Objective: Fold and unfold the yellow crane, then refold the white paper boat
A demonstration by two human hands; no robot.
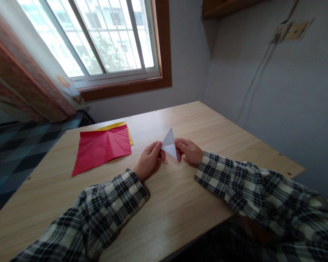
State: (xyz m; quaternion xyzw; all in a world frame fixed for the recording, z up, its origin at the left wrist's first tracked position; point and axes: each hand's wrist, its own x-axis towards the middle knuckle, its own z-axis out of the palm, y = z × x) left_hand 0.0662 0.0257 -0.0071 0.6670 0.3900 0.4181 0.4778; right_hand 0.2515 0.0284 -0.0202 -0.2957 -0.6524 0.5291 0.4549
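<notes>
Creased red paper sheet (pixel 102 147) lying flat over a yellow sheet (pixel 117 127) on the wooden table (pixel 196 120). Nearer centre, left hand (pixel 149 160) and right hand (pixel 190 150) each pinching a side of the folded white paper (pixel 170 144), held just above the tabletop.

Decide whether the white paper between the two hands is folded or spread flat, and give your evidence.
Folded. The white paper forms a small pointed triangle with a crease across it, pinched between left hand and right hand.
</notes>
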